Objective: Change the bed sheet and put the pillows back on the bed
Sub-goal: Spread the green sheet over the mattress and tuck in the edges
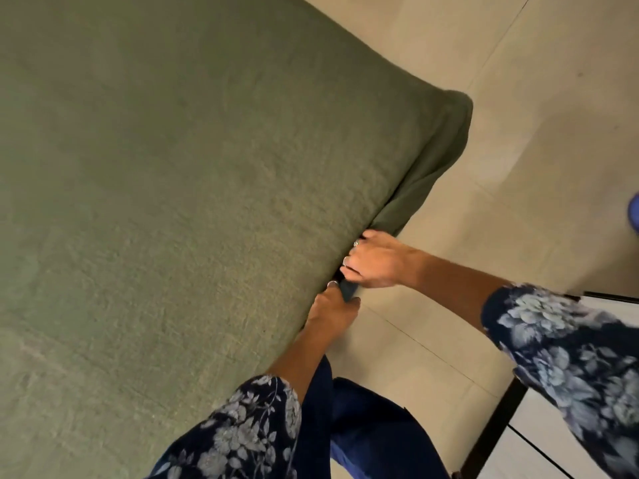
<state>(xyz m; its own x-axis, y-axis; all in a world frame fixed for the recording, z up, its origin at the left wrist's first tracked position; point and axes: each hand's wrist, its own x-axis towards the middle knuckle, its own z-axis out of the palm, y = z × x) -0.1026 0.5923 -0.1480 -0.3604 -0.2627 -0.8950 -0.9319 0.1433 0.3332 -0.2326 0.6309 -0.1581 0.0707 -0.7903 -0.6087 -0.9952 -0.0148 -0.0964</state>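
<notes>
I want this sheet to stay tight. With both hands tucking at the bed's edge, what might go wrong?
The green sheet hangs loose at the corner, so it may pull free. The left hand and right hand work close together, so tucking could bunch fabric there.

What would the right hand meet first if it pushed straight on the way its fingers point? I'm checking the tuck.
The right hand would probably meet the mattress side under the green bed sheet; its fingertips already disappear at that edge, so depth is unclear.
</notes>
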